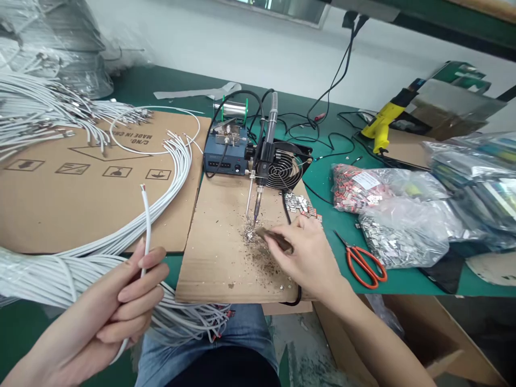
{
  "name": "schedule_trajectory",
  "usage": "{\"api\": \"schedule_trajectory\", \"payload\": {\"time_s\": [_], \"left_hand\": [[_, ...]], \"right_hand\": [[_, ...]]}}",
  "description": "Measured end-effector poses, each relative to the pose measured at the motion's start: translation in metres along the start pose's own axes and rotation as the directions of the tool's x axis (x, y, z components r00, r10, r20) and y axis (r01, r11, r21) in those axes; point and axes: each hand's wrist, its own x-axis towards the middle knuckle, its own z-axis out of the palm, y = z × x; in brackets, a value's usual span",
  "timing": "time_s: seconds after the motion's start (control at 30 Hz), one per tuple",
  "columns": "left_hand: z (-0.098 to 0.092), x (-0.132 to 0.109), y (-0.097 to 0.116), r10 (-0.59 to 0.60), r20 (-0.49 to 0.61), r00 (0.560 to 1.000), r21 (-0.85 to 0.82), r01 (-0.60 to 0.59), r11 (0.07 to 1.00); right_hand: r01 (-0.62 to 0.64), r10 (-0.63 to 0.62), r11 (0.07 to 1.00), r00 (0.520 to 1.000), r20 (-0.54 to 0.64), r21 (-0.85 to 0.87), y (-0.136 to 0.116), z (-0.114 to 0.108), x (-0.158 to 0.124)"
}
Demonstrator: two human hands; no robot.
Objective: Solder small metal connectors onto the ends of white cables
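My left hand (116, 306) is closed round a white cable (145, 215) that sticks up from my fingers, its stripped end showing coloured wires. My right hand (304, 250) rests on a small cardboard sheet (217, 252) and pinches a small brown piece (274, 237) near the tip of a soldering iron (258, 207). The iron hangs in a holder in front of a blue soldering station (226, 153). Solder crumbs lie scattered under the tip.
A bundle of white cables (169, 177) curves across a large flat carton (80, 183) on the left. Red-handled scissors (363, 260), bags of small metal parts (399, 228), a fan (288, 169) and a yellow glue gun (381, 123) lie on the green table to the right.
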Motion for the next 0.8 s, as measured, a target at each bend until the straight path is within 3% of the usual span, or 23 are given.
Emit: {"api": "schedule_trajectory", "payload": {"time_s": [0.13,0.37,0.5,0.63,0.7,0.8], "left_hand": [[-0.002,-0.001,0.002,0.003,0.083,0.997,0.057,-0.008,0.998],[-0.01,-0.002,0.006,0.039,0.148,0.988,0.16,-0.063,0.985],[-0.012,-0.002,0.005,0.022,0.2,0.98,0.202,-0.063,0.977],[-0.008,-0.002,0.003,0.022,0.222,0.975,0.184,-0.064,0.981],[-0.005,-0.004,0.002,0.022,0.204,0.979,0.202,-0.064,0.977],[-0.002,-0.008,0.0,0.05,0.146,0.988,0.247,-0.086,0.965]], "right_hand": [[-0.204,0.195,0.929,0.979,0.059,0.308,0.011,0.006,0.01],[-0.25,0.189,0.876,0.965,0.183,0.412,0.013,0.015,0.015],[-0.218,0.193,0.918,0.975,0.107,0.332,0.006,0.004,0.006],[-0.012,0.014,0.999,0.999,-0.042,0.045,-0.001,0.003,0.001],[0.062,-0.065,0.995,0.997,-0.034,-0.082,-0.003,0.006,-0.002],[0.076,-0.078,0.989,0.997,-0.008,-0.125,0.001,0.003,-0.009]]}}
